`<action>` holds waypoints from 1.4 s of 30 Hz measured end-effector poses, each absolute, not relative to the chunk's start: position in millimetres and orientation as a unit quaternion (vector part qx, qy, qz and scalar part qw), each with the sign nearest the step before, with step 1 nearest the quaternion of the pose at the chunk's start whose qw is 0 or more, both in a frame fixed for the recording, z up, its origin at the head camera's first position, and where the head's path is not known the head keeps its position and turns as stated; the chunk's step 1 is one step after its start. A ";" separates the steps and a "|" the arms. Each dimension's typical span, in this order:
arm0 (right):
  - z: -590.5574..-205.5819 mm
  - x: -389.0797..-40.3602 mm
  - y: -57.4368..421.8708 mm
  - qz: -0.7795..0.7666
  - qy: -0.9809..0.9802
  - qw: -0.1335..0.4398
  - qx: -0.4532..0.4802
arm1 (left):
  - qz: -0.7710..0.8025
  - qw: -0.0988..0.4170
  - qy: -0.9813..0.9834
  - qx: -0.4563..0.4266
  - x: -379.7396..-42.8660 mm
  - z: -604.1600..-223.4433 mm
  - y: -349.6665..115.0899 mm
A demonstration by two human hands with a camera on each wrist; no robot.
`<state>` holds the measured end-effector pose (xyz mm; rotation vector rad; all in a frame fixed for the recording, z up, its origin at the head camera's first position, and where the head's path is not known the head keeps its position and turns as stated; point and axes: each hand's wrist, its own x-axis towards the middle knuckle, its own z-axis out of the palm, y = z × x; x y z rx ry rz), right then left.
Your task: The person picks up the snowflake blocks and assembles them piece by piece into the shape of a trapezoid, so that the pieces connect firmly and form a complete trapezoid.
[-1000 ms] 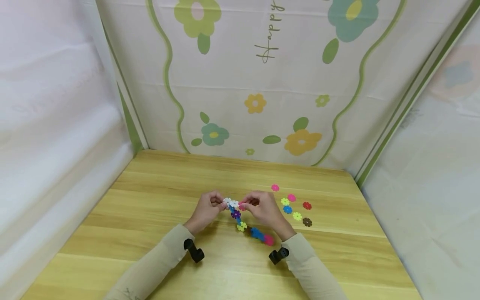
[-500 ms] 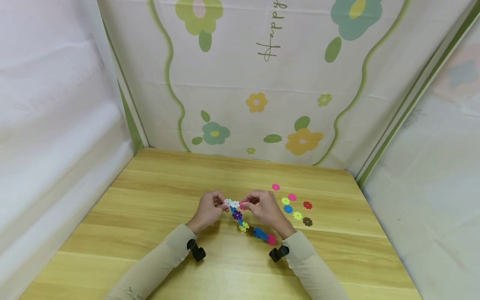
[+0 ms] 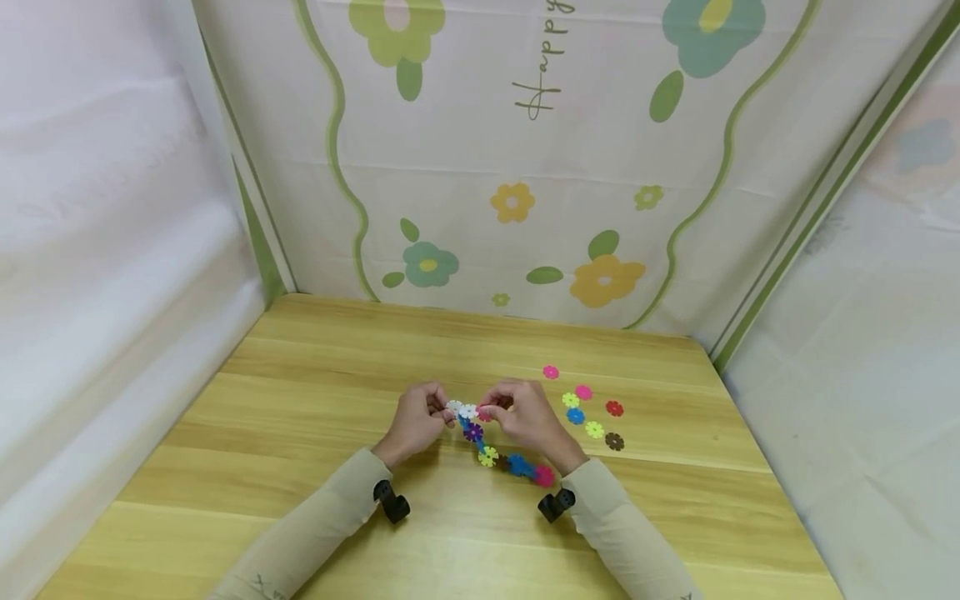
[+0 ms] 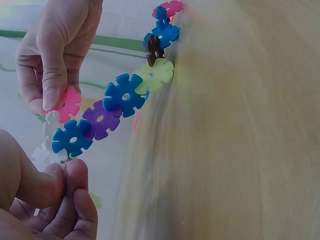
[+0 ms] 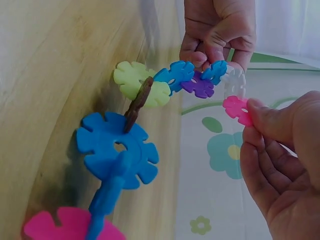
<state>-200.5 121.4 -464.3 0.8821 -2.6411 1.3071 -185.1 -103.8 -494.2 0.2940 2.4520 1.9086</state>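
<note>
A chain of slotted plastic flower discs hangs between both hands and trails down to the tabletop. My left hand (image 3: 415,419) pinches a white disc (image 4: 44,156) at its upper end between thumb and fingers. With thumb and fingertips, my right hand (image 3: 525,414) pinches a pink disc (image 5: 236,109) at the edge of a second white disc (image 5: 234,82). Below these run a purple disc (image 4: 101,119), a blue disc (image 4: 125,95), a yellow-green disc (image 4: 155,75) and a brown disc (image 5: 137,105). More blue discs (image 3: 517,464) and a pink end disc (image 3: 544,476) lie lowest.
Several loose flower discs lie on the wooden table (image 3: 315,358) right of the hands, among them a red disc (image 3: 614,408), a brown disc (image 3: 614,442) and a loose blue disc (image 3: 575,416). A white flower-printed cloth (image 3: 450,150) stands behind the table.
Both hands keep their grip in nearly the same place. The chain's lower end has shifted slightly to the right.
</note>
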 end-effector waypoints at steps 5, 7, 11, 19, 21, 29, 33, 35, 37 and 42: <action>-467.1 -199.0 119.5 0.430 -0.856 0.047 0.284 | 0.613 0.013 0.784 0.091 -184.8 -494.7 -104.1; -468.2 -198.2 118.3 0.429 -0.856 0.052 0.284 | 0.614 0.015 0.784 0.089 -184.7 -495.7 -104.3; -468.2 -198.2 116.2 0.421 -0.857 0.052 0.292 | 0.613 0.019 0.785 0.091 -184.7 -497.1 -105.6; -468.5 -206.3 122.0 0.415 -0.859 -0.014 0.300 | 0.589 0.070 0.791 0.150 -186.5 -501.2 -121.9; -469.0 -207.5 125.2 0.418 -0.857 -0.031 0.299 | 0.582 0.090 0.791 0.167 -186.9 -501.0 -127.0; -467.7 -211.5 141.0 0.453 -0.840 -0.078 0.287 | 0.562 0.099 0.802 0.177 -192.2 -488.2 -129.2; -464.9 -212.9 147.4 0.467 -0.834 -0.083 0.283 | 0.544 0.105 0.804 0.214 -198.5 -482.2 -116.1; -463.4 -213.3 148.5 0.473 -0.831 -0.084 0.281 | 0.533 0.112 0.806 0.231 -201.0 -480.8 -109.0; -462.2 -213.2 148.6 0.478 -0.828 -0.087 0.281 | 0.523 0.118 0.807 0.247 -202.6 -480.6 -103.0; -461.8 -212.0 148.4 0.490 -0.816 -0.102 0.291 | 0.516 0.124 0.801 0.279 -204.0 -484.3 -94.2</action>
